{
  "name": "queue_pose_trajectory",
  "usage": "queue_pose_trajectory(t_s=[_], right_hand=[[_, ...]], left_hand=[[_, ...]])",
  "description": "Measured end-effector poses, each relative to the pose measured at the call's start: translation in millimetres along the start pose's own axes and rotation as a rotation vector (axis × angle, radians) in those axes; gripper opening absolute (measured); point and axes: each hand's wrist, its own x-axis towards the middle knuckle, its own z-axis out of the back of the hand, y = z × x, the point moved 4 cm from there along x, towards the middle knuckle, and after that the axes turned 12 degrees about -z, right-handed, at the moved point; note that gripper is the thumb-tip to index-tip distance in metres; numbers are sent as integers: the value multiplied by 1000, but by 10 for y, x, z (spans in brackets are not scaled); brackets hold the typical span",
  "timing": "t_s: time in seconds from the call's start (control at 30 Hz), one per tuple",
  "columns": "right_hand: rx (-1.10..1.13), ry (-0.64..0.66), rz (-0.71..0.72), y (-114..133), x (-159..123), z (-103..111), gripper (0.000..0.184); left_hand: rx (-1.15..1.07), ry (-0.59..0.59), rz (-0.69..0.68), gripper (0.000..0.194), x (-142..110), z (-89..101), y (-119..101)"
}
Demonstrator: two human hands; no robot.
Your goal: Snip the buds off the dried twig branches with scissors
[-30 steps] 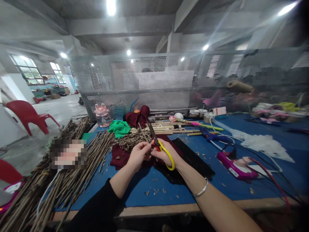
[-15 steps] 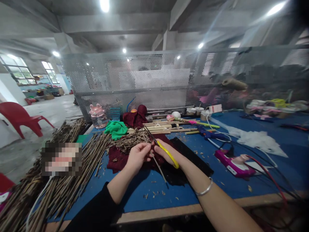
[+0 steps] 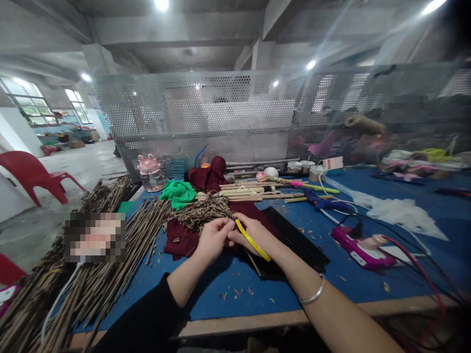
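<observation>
My left hand [image 3: 214,239] is closed in a pinch on a thin dry stick, over the dark red cloth [image 3: 175,245]. Below the hands, the stick's lower part [image 3: 254,263] slants down toward the right. My right hand [image 3: 255,234] is closed on yellow-handled scissors [image 3: 253,241], whose blades point away from me toward a heap of dry, twiggy pieces [image 3: 200,213]. The fingertips of both hands meet, hiding the stick's upper end. Beneath the right hand and wrist lies a black sheet [image 3: 294,240].
Long dry stalks [image 3: 121,255] cover the table's left side, beside a green cloth [image 3: 178,193] and a pink-lidded jar [image 3: 150,174]. Rightward are a blue glue gun [image 3: 324,201], a purple power strip [image 3: 362,249] with cables, and a plastic bag [image 3: 405,215]. A perforated metal screen [image 3: 154,113] stands behind.
My hands have drawn closer together, with the right fingers now against the left. The stick shows less between them, and its lower end has shifted slightly right. The view has shifted a little.
</observation>
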Motion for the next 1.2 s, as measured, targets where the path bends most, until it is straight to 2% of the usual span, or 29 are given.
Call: queue_pose_trajectory(t_s=[0.1, 0.27, 0.6, 0.9, 1.07, 1.2], right_hand=[[10, 2, 15, 29, -8, -4, 39], [1, -5, 0, 24, 4, -2, 35], [-95, -39, -53, -101, 69, -52, 39], [-153, -5, -102, -163, 79, -77, 42], [-362, 61, -132, -14, 70, 48, 46], [-486, 109, -34, 118, 114, 119, 58]], left_hand=[[-3, -20, 10, 38, 1, 10, 11], [9, -32, 36, 39, 0, 21, 53], [45, -83, 111, 37, -7, 63, 136], [38, -111, 141, 40, 4, 78, 152], [53, -107, 78, 39, 31, 100, 137], [213, -111, -40, 34, 57, 161, 134]])
